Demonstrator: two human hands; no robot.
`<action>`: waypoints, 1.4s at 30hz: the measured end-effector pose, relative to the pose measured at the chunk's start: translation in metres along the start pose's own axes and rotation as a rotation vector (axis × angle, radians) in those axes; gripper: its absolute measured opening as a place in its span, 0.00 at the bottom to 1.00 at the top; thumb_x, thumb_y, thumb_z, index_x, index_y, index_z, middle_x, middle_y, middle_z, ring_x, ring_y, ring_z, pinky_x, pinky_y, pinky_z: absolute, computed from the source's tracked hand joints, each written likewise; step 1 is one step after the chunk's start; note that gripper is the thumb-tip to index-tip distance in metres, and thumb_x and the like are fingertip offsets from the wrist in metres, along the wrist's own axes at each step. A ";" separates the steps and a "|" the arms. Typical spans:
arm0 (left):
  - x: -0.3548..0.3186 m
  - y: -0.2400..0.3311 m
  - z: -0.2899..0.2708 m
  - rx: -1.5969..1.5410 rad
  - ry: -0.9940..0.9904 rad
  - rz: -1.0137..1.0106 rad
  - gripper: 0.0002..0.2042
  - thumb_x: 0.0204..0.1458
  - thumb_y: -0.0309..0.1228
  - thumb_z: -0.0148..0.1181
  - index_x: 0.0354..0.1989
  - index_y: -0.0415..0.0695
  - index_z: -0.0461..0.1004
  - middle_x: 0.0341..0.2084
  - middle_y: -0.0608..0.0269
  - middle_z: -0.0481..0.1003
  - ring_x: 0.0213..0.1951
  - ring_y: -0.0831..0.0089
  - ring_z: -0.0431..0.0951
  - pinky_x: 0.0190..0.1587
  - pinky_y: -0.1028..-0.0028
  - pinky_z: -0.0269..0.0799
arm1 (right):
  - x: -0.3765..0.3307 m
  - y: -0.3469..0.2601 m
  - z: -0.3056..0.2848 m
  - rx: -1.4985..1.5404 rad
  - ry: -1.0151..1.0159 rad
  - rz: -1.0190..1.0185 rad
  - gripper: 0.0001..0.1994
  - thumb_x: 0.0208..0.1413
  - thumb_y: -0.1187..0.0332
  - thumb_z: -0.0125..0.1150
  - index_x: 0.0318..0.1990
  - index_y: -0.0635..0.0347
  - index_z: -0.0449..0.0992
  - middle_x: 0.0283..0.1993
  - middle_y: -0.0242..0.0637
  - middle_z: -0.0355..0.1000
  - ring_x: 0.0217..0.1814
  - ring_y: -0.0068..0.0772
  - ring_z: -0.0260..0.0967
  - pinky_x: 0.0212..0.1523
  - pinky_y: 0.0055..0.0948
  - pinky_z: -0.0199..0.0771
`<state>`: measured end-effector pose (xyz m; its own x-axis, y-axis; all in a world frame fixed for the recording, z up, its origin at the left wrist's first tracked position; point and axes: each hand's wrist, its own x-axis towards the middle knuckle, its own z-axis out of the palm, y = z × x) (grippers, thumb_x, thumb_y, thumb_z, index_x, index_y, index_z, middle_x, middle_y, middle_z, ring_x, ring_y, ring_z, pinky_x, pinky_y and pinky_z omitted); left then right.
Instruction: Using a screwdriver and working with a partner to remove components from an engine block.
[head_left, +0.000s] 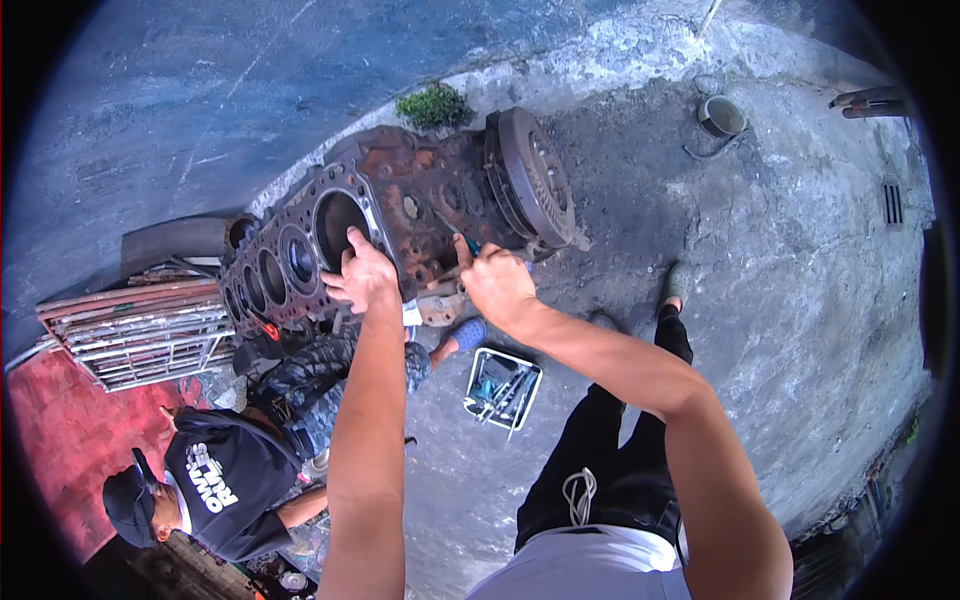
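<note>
Ideally, the left hand, fingers spread over the engine block, braces lightly while the right hand, fingers curled around a teal tool, pushes squarely.

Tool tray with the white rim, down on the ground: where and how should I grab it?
Probably by the left and right rims, coming from above. The tray rests on the ground with its edges exposed, while loose tools lie inside and one seems to jut past the near edge.
</note>
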<state>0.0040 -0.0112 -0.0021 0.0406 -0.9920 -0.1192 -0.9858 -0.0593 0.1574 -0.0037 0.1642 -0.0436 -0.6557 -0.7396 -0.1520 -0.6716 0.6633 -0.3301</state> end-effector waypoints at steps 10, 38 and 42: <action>-0.004 -0.003 0.000 0.004 -0.020 0.003 0.38 0.57 0.68 0.37 0.63 0.52 0.71 0.74 0.52 0.41 0.74 0.54 0.40 0.67 0.40 0.48 | -0.002 -0.008 -0.010 0.063 -0.033 0.007 0.29 0.52 0.71 0.55 0.65 0.61 0.68 0.34 0.53 0.76 0.34 0.44 0.79 0.29 0.36 0.82; 0.003 -0.001 -0.001 0.018 -0.012 0.005 0.38 0.57 0.68 0.35 0.65 0.54 0.69 0.74 0.49 0.41 0.74 0.51 0.39 0.67 0.38 0.47 | 0.001 -0.022 -0.016 0.180 -0.019 0.027 0.27 0.53 0.71 0.54 0.63 0.68 0.68 0.34 0.50 0.79 0.37 0.43 0.80 0.33 0.36 0.84; -0.004 0.002 -0.002 -0.011 -0.021 0.037 0.38 0.58 0.68 0.34 0.65 0.54 0.69 0.74 0.50 0.41 0.74 0.51 0.39 0.66 0.38 0.49 | 0.024 -0.011 -0.013 0.094 -0.083 0.068 0.26 0.54 0.70 0.56 0.62 0.67 0.69 0.36 0.48 0.80 0.39 0.43 0.81 0.35 0.33 0.84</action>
<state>0.0022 -0.0075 0.0006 0.0003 -0.9910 -0.1341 -0.9847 -0.0237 0.1726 -0.0159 0.1407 -0.0316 -0.6651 -0.7027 -0.2526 -0.5889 0.7016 -0.4012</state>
